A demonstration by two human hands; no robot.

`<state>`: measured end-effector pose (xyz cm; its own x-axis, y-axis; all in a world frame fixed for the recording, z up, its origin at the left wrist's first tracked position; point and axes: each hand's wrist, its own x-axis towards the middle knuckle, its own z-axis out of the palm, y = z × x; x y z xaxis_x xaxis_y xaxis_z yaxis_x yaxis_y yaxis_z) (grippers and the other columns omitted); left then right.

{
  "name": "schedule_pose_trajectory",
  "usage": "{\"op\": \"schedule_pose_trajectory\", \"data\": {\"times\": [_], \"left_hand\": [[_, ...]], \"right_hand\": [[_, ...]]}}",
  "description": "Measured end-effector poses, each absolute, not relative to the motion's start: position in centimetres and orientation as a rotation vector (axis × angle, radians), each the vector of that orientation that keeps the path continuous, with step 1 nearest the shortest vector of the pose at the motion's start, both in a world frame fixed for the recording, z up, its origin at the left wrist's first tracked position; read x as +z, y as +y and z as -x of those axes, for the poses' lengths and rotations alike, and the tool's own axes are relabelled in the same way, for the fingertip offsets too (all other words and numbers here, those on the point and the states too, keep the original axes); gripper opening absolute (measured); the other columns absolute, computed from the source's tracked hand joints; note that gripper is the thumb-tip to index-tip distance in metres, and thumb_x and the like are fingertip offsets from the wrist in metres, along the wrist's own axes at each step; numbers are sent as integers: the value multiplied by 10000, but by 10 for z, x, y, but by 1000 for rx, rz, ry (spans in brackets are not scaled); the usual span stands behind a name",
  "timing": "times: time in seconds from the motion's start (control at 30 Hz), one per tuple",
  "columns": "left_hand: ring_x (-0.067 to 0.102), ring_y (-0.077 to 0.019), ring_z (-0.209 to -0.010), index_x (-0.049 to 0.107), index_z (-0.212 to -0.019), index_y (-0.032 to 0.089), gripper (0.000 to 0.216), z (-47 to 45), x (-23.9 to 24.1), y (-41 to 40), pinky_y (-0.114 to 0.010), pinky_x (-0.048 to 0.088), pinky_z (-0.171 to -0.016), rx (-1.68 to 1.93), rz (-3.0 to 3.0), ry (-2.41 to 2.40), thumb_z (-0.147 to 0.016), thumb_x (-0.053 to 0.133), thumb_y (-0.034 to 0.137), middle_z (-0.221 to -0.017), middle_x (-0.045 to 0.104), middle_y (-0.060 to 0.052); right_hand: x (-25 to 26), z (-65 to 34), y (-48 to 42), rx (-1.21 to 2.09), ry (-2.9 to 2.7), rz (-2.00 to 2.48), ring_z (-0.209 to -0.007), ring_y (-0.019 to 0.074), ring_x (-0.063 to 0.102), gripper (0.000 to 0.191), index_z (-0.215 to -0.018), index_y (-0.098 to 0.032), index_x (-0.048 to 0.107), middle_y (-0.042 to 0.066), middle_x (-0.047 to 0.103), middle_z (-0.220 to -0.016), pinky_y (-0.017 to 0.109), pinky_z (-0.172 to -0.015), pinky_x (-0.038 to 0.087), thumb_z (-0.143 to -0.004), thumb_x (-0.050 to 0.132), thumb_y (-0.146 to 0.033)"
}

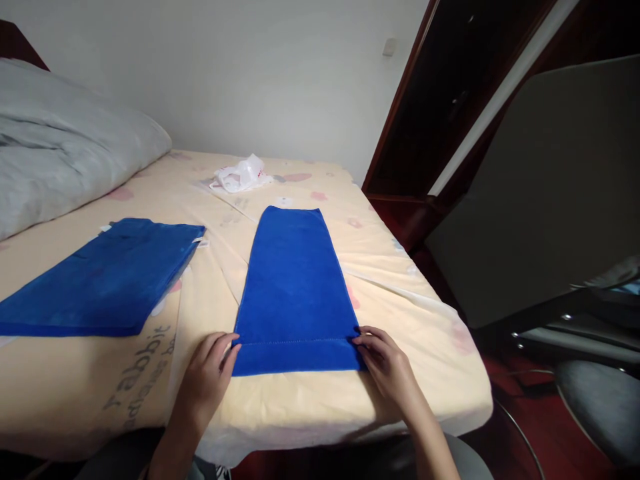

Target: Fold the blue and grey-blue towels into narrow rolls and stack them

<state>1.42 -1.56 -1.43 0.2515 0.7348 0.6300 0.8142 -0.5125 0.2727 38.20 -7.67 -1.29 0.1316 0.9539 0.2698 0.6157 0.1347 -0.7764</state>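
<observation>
A bright blue cloth (297, 280), which looks like a towel, lies flat and lengthwise on the bed in front of me. Its near edge is turned over into a band with a stitched line across it. My left hand (213, 363) pinches the left end of that fold between thumb and fingers. At the opposite end, my right hand (383, 357) grips the fold's right corner the same way. To the left rests a stack of folded darker blue cloths (100, 280), with small white tags at its edges; neither hand touches it.
The bed (440, 360) has a cream patterned sheet, and its near edge is just before my legs. A crumpled white plastic bag (243, 175) sits toward the back. A grey quilt (65, 147) is piled at left. On the right stand a dark panel (545, 187) and a rounded stool (605, 400).
</observation>
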Motion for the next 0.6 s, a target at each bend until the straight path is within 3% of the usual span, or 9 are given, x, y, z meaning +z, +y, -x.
{"op": "schedule_pose_trajectory", "data": {"times": [0.13,0.23,0.33,0.5,0.6], "left_hand": [[663,-221,-1003,707,-1008,206,201,-18,-3,-23,-378,501,-956,-1043,2504,-1224,-948,524,146,-1039,702,-75],[645,-234,-1082,709,-1031,206,206,-23,4,-30,-387,492,-1002,-959,2656,-1145,-910,553,147,-1120,704,-76],[643,-256,-1105,703,-1099,221,279,-24,4,-32,-408,520,-983,-854,2767,-1149,-849,586,180,-1175,701,-71],[670,-243,-1083,705,-1135,243,450,-11,-5,-25,-382,566,-944,-810,2772,-1264,-752,507,112,-1202,701,-47],[693,-230,-1051,724,-1091,248,417,-4,-9,-18,-363,578,-936,-874,2757,-1329,-767,490,127,-1160,724,-36]], "right_hand": [[-5,-379,-79,398,-1664,1610,-1161,284,605,244,-1024,-242,728,117,597,-1250,439,-979,536,-964,510,-335],[10,-375,-85,325,-1744,1586,-1199,291,569,240,-1083,-255,716,113,591,-1278,471,-1012,506,-963,513,-301],[21,-371,-91,433,-1890,1552,-1229,286,552,265,-1146,-275,702,90,599,-1308,469,-1035,491,-937,539,-258],[16,-372,-89,535,-1957,1618,-1248,282,552,569,-1345,-240,587,93,589,-1356,471,-1062,474,-785,568,-141],[9,-376,-84,519,-1895,1596,-1200,276,588,479,-1266,-217,632,99,633,-1296,469,-1047,480,-798,552,-153]]}}
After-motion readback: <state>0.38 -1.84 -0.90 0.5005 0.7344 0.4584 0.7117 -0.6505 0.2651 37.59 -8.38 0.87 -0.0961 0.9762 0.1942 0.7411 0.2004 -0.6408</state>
